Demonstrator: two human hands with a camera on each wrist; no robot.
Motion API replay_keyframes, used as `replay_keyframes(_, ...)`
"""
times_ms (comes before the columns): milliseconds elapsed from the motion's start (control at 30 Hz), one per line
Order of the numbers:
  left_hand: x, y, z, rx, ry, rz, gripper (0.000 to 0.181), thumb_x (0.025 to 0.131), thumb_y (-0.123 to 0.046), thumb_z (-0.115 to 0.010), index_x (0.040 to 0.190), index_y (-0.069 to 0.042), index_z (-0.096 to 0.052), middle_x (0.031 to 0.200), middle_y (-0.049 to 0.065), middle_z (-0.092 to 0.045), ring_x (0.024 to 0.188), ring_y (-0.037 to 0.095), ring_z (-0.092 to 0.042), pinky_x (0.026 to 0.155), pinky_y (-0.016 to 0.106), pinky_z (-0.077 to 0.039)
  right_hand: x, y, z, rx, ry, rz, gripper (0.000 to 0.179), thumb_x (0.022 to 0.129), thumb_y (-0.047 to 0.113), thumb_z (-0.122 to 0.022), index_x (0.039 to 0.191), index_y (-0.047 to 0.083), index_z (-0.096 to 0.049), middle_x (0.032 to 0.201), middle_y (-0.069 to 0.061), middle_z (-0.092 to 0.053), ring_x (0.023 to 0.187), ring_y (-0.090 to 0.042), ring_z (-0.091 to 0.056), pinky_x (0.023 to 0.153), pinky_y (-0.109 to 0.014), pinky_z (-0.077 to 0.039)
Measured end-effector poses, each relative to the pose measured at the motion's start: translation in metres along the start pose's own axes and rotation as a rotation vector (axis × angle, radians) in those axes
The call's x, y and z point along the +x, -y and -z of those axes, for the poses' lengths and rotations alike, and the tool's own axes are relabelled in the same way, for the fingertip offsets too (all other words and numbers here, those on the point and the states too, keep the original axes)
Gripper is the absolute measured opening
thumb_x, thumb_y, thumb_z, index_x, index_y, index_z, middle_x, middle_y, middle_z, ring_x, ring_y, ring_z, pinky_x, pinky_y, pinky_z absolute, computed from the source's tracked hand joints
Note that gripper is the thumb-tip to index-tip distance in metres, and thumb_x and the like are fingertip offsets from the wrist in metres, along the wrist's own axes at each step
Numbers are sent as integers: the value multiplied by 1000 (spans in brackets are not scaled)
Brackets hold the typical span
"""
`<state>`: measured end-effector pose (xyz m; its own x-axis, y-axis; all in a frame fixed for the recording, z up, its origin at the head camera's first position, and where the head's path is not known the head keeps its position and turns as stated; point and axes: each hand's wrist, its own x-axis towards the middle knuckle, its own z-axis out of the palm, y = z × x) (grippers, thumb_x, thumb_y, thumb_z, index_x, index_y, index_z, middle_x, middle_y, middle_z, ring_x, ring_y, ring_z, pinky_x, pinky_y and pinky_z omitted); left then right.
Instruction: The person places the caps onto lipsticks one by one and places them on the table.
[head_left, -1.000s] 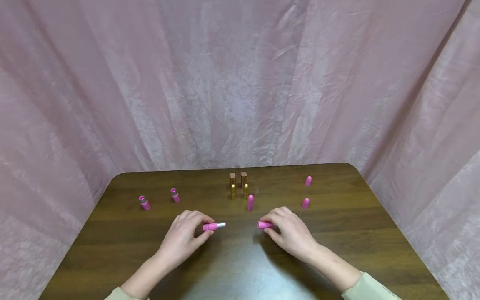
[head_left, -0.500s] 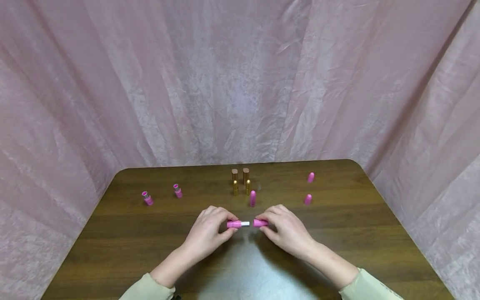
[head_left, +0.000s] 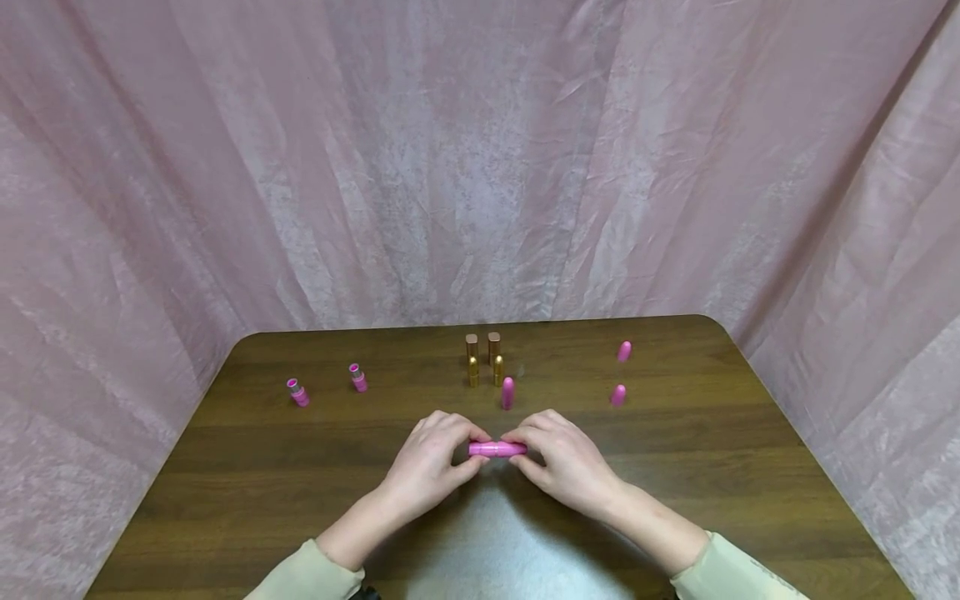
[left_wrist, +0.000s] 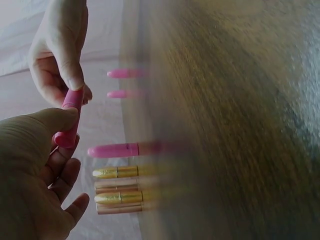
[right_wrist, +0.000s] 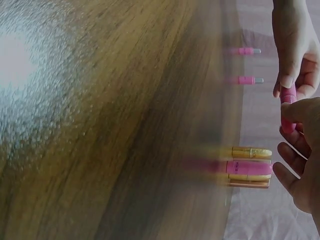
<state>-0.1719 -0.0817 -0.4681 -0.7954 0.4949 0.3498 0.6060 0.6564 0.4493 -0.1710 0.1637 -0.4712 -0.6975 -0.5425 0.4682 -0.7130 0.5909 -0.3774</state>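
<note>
The pink lipstick [head_left: 498, 449] is located between the hands, above the table [head_left: 720, 450], long axis running left to right. The left hand [head_left: 427, 454] pinches its left end; the right hand [head_left: 562, 458] pinches its right end. Neither hand is nearer.

the bare left hand [head_left: 429, 457] and bare right hand [head_left: 564, 457] nearly meet, thumbs [head_left: 467, 472] and fingers [head_left: 472, 430] pinching, forearms [head_left: 362, 527] slanting inward (pale green cloth sleeves [head_left: 723, 571] behind).

No readable text; faint marks on standing pink tube [right_wrist: 246, 167], gold tube [right_wrist: 251, 152] illegible.
</note>
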Motion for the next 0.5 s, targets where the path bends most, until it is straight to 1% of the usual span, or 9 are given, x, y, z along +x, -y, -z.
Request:
replay_keyframes(267, 1, -2, -3, -9, 2, 12, 21, 86, -25, -85, 103, -29, -73, 100, -20, -66, 98, 7, -54, 90, 34, -45, 0, 0, -2, -4, -6, 12, 26, 84, 17, -85, 108, 19, -76, 103, 11, -69, 101, -10, -61, 86, -33, -53)
replay_keyframes(500, 1, -3, -5, -24, -17, 5, 21, 86, -23, -85, 103, -27, -74, 99, -18, -67, 97, 8, -55, 87, 33, -46, 0, -1, -4, -5, -19, 39, 26, 83, 13, -86, 107, 16, -76, 101, 9, -69, 99, -11, -62, 86, -32, -53)
